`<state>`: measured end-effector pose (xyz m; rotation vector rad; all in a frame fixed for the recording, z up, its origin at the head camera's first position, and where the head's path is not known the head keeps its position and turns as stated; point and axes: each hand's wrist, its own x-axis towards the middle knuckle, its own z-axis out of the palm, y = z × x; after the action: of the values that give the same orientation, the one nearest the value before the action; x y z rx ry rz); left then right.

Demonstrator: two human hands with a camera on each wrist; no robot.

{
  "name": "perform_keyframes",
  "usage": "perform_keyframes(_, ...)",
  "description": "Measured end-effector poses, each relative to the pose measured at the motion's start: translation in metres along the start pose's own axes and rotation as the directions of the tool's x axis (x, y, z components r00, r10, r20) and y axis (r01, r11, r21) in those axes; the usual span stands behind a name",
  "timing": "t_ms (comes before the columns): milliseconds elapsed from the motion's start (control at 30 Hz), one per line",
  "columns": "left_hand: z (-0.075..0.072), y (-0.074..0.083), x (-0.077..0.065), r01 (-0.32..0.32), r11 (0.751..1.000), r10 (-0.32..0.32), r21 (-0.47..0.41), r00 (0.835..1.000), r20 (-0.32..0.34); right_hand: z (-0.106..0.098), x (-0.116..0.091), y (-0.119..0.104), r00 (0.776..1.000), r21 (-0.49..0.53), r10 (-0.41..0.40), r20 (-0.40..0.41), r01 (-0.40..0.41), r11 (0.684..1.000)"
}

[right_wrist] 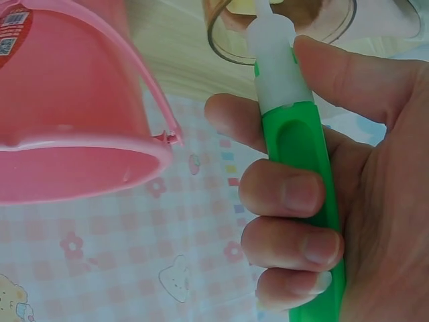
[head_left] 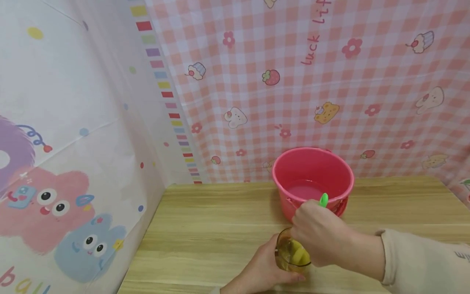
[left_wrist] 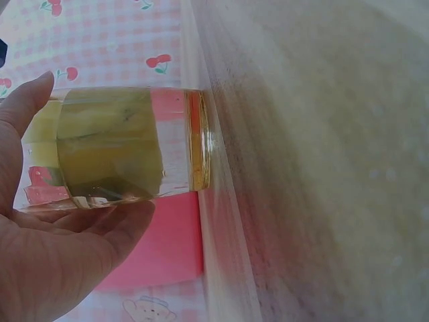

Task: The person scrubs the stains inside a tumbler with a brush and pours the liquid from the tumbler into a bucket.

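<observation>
My left hand [head_left: 261, 265] holds an amber-tinted drinking glass [head_left: 282, 249] upright low over the table, thumb and fingers around its sides. Inside the glass sits a yellow-green sponge head [head_left: 300, 256]. It belongs to a cup brush [right_wrist: 298, 141] with a green and white handle, which my right hand [head_left: 319, 234] grips from above with curled fingers. The handle's green end [head_left: 324, 200] sticks out past that hand. In the left wrist view the sponge fills much of the glass [left_wrist: 110, 147]. Whether the glass's base touches the table cannot be told.
Just behind the hands a pink bucket [head_left: 284, 200] stands on the wood-grain table [head_left: 205, 228], with what looks like water in it. Its handle [right_wrist: 151, 87] hangs down at the side. A pink checked cloth [head_left: 253, 102] covers the wall behind, and a white printed sheet [head_left: 92, 163] hangs at left.
</observation>
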<state>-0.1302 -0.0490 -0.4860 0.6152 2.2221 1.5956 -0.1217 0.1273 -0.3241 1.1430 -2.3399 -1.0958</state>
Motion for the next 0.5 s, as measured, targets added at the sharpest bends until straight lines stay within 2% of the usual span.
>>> perform_keyframes(333, 0.0, -0.002, 0.0, -0.009, 0.999, 0.01, -0.033, 1.0, 0.023, -0.009, 0.002, -0.005, 0.999, -0.013, -0.039, 0.02, 0.039, 0.999)
perform_keyframes(500, -0.001, -0.004, 0.001, -0.055, 0.998, 0.057, -0.04, 0.998, 0.037, -0.014, 0.004, -0.007, 0.998, -0.014, -0.056, 0.018, 0.056, 0.998)
